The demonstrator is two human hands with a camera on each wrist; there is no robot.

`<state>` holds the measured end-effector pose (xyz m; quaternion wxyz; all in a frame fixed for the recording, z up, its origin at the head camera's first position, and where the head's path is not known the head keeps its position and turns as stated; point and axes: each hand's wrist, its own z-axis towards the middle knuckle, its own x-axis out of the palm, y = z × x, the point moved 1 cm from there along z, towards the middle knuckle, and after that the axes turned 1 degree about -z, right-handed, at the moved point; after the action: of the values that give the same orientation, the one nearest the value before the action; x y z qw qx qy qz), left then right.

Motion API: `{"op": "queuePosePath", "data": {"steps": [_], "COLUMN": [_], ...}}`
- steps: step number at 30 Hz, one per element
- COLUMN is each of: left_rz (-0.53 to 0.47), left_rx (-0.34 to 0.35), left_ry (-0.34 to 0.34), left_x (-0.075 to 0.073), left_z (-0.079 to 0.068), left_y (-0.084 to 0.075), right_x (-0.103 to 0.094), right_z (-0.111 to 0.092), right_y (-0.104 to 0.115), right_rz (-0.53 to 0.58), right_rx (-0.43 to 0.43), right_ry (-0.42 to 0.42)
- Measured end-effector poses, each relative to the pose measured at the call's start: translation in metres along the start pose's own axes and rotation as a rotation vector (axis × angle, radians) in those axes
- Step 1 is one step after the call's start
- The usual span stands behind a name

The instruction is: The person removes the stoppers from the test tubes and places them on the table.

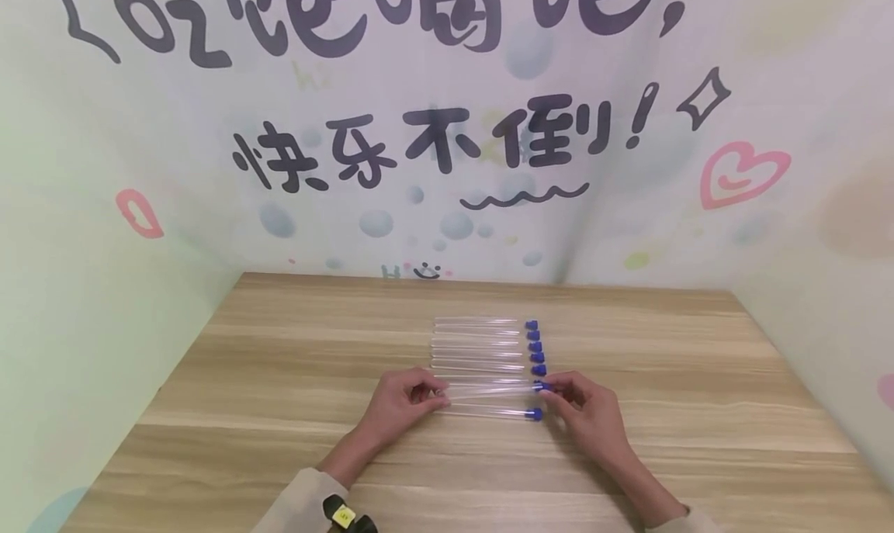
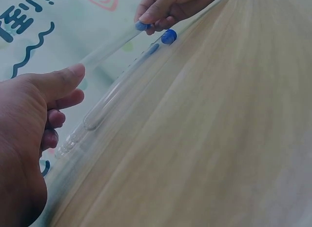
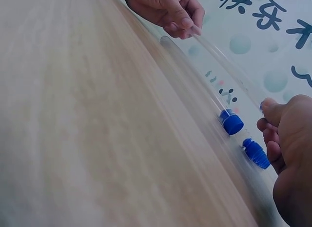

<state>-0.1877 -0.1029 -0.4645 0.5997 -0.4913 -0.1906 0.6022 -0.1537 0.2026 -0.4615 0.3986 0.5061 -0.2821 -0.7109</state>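
Note:
My left hand (image 1: pixel 401 401) pinches the far end of a clear test tube (image 2: pixel 114 49) between thumb and fingers. At its other end, my right hand (image 1: pixel 587 413) pinches a blue cap (image 2: pixel 142 26), which sits at the tube's mouth. In both wrist views this tube is held up off the table, slanting between the hands. Nearest the person, another test tube (image 1: pixel 489 411) lies flat with a blue cap (image 3: pixel 231 122) on its end. Fingertips hide part of the held cap in the right wrist view.
Behind the hands, several uncapped clear tubes (image 1: pixel 476 345) lie side by side on the wooden table (image 1: pixel 279 424). Loose blue caps (image 1: pixel 535 347) form a column at their right ends. A printed curtain (image 1: pixel 391 238) hangs along the table's back edge.

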Motion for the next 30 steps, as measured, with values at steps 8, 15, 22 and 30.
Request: {"op": "queuePosePath", "data": {"steps": [8,15,22,30], "left_rz": [0.074,0.103,0.088,0.103], "left_rx": [0.075,0.038,-0.014,-0.015], "left_ry": [-0.081,-0.12,-0.135,-0.127], "left_x": [0.0,0.003,0.001,0.0], "left_z": [0.0,0.001,0.001,0.001], "left_y": [0.0,0.001,0.004,0.003], "right_x": [0.002,-0.001,-0.001,0.003], "right_z": [-0.002,-0.003,-0.002,-0.001], "right_y": [0.0,0.017,0.016,-0.004], "right_rz": [0.037,0.067,0.069,0.09], "right_rx": [-0.03,-0.063,-0.064,-0.053], "right_ry": [0.019,0.058,0.075,0.066]}}
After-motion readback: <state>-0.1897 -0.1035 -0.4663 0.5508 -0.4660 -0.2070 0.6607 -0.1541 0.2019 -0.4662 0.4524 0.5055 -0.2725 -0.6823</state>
